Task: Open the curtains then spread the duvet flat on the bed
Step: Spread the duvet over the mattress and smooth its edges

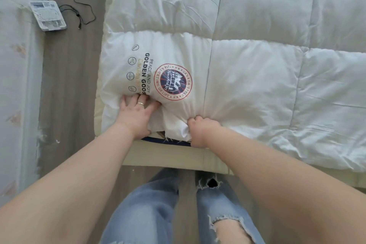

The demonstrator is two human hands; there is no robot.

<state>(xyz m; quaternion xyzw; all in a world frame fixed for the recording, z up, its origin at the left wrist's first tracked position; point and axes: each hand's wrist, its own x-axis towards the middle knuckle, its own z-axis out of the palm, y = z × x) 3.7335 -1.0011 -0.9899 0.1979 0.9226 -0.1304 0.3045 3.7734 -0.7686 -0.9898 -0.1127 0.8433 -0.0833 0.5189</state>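
My two bare forearms fill the lower part of the view, reaching forward from either side, with my legs in pale, ripped blue jeans [158,210] between them, standing on a grey floor [67,85].

My left hand [136,114] lies palm down on the near corner of the white duvet [257,77]. Its fingers are straight and slightly spread, pressing on the fabric beside the printed lettering, and one finger wears a thin ring [141,103]. My right hand [200,129] is just beside it, to the right, at the duvet's near edge. Its fingers are curled tight into a bunched fold of the cloth, and creases fan out from that grip across the quilted panel.

Between and just beyond the hands is a round red, white and blue logo [172,82] printed on the duvet, with black and gold lettering and small round icons to its left. The duvet is spread over the bed [178,156], covering it to the top and right edges of the view, stitched into large puffy squares. Its near corner is rumpled, and a strip of the bed's cream edge shows below it, with a dark blue line under the cloth.

To the left, across the strip of floor, hangs or lies pale patterned fabric [17,65]; I cannot tell what it is. On it rests a small flat packet [47,15], with a thin black cord [79,10] looping beside it over the floor.
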